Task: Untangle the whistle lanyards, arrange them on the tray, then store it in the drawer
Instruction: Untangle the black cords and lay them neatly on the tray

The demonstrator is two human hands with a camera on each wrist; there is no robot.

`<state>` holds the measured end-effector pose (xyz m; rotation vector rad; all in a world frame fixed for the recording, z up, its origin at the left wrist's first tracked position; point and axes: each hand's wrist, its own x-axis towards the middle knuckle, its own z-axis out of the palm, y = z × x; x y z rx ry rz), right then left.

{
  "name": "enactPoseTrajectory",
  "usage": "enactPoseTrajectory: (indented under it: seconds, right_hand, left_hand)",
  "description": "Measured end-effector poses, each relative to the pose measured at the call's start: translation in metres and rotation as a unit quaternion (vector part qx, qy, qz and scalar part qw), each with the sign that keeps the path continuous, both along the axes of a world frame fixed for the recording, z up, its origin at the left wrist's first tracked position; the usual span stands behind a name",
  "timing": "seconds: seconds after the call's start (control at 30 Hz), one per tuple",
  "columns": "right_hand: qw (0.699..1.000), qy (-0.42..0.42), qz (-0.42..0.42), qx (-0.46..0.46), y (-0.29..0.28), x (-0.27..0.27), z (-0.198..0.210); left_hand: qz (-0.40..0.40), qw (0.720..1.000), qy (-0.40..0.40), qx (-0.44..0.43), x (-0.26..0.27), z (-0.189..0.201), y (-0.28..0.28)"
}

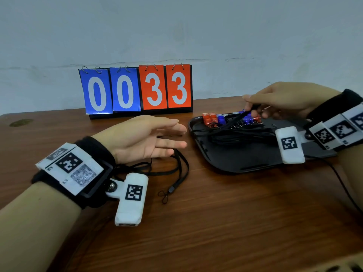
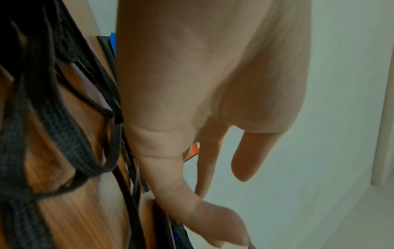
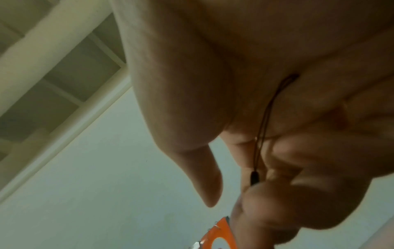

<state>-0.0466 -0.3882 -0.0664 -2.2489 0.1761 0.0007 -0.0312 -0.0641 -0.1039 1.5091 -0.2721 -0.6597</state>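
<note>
A black tray lies on the wooden table at the right. Red whistles and blue whistles stand in a row along its far edge, with a heap of black lanyards in front of them. My right hand hovers over the far edge and pinches one black lanyard strap; in the right wrist view a thin cord runs through the curled fingers. My left hand hangs flat, fingers straight, over loose black lanyards on the table, which also show as lanyards beside the palm.
A flip scoreboard reading 0033 stands at the back against the wall. The wooden table stretches bare toward me. A thin black cable trails from the right wrist over the table's right side.
</note>
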Motion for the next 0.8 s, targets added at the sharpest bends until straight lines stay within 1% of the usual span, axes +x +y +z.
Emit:
enactPoseTrajectory:
  seconds: [0.13, 0.2, 0.23, 0.33, 0.47, 0.6, 0.73, 0.8]
  right_hand:
    - [0.994, -0.006, -0.052, -0.100, -0.011, 0.003, -0.001]
    - [0.988, 0.000, -0.059, -0.146, -0.017, 0.005, -0.003]
    - [0.986, 0.009, -0.059, -0.154, -0.018, 0.005, -0.004]
    - [0.986, 0.044, -0.058, -0.152, -0.021, 0.006, -0.005]
    - [0.984, 0.065, -0.062, -0.153, -0.024, 0.009, -0.005]
    - [0.983, 0.078, -0.060, -0.158, -0.029, 0.012, -0.007]
    - [0.983, 0.090, -0.053, -0.152, -0.030, 0.014, -0.008]
    - [0.980, 0.092, -0.044, -0.171, -0.031, 0.013, -0.008]
  left_hand:
    - [-0.014, 0.999, -0.026, 0.030, 0.004, 0.000, 0.003]
    - [-0.019, 0.997, -0.040, 0.062, 0.006, 0.000, 0.004]
    - [-0.023, 0.995, -0.045, 0.083, 0.006, 0.000, 0.005]
    - [-0.032, 0.989, -0.050, 0.139, 0.008, -0.001, 0.007]
    - [-0.046, 0.983, -0.044, 0.170, 0.010, -0.003, 0.006]
    - [-0.061, 0.972, -0.052, 0.221, 0.011, -0.005, 0.006]
    - [-0.060, 0.968, -0.049, 0.238, 0.013, -0.007, 0.007]
    - [-0.060, 0.968, -0.052, 0.239, 0.013, -0.007, 0.006]
